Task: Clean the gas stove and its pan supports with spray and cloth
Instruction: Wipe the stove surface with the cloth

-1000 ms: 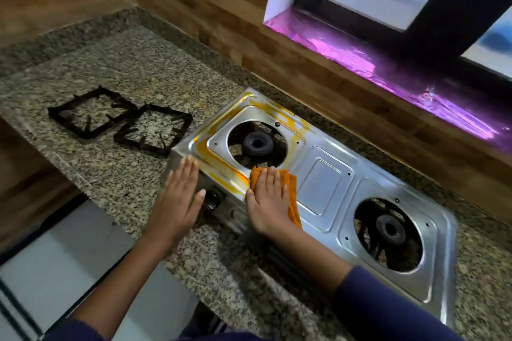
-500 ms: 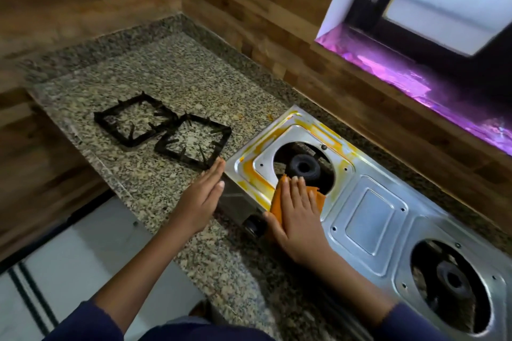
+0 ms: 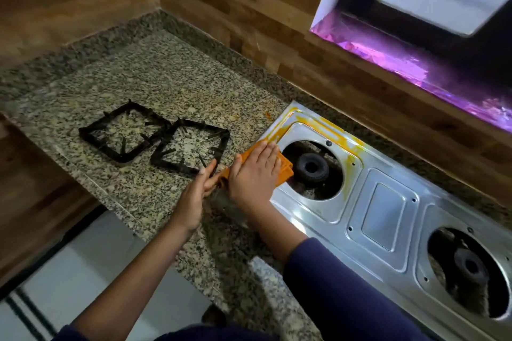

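Observation:
A steel two-burner gas stove (image 3: 388,210) lies on the granite counter, with yellow-orange smears around its left burner opening (image 3: 311,167). My right hand (image 3: 256,174) presses an orange cloth (image 3: 285,167) flat on the stove's left front corner, fingers straight. My left hand (image 3: 198,191) rests flat against the stove's left side, fingers extended. Two black pan supports (image 3: 122,134) (image 3: 191,151) lie side by side on the counter to the left of the stove. No spray bottle is in view.
The granite counter (image 3: 155,83) runs back to a wood-panelled wall corner. A window sill lit purple (image 3: 415,63) lies behind the stove. The right burner (image 3: 469,267) sits at the lower right. White floor (image 3: 83,271) shows below the counter's front edge.
My right hand has slid the orange cloth from the front of the left burner toward the stove's left edge. My left hand stays at the stove's left side. The camera view has shifted left.

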The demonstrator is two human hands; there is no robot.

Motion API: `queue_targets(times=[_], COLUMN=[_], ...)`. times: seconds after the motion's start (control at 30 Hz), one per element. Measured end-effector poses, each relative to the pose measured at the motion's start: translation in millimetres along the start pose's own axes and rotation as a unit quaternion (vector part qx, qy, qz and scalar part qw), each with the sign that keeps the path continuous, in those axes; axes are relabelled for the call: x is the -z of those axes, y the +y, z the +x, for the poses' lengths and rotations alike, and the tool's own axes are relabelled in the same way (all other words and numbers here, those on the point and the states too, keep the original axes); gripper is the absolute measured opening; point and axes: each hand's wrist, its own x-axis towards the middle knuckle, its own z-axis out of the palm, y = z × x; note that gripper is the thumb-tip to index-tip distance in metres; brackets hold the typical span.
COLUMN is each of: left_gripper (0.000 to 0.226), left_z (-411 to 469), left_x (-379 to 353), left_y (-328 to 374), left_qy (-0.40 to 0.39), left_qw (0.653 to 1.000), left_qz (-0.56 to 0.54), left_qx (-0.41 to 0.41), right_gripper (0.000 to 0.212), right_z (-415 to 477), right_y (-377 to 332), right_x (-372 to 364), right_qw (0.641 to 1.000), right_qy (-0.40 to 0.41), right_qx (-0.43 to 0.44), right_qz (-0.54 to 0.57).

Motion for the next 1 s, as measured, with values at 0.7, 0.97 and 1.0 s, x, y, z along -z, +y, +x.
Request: queue_targets(times=[0.7, 0.97, 1.0], left_gripper=[0.108, 0.086, 0.088], left_z=[1, 14, 21], left_x=[-9, 6, 9], left_y=[18, 27, 32], left_qy=[-0.043, 0.045, 0.05], left_qw=[0.999, 0.994, 0.994], left_qz=[0.026, -0.1, -0.098], left_qx=[0.006, -0.004, -0.008], right_gripper=[0.056, 0.034, 0.032], right_z=[179, 60, 45], right_y=[47, 37, 35], right_x=[39, 28, 26], right_qw=[0.999, 0.957, 0.947], right_qy=[0.028, -0.02, -0.029], right_qx=[0.027, 0.278, 0.308], right_qz=[-0.017, 0.076, 0.084])
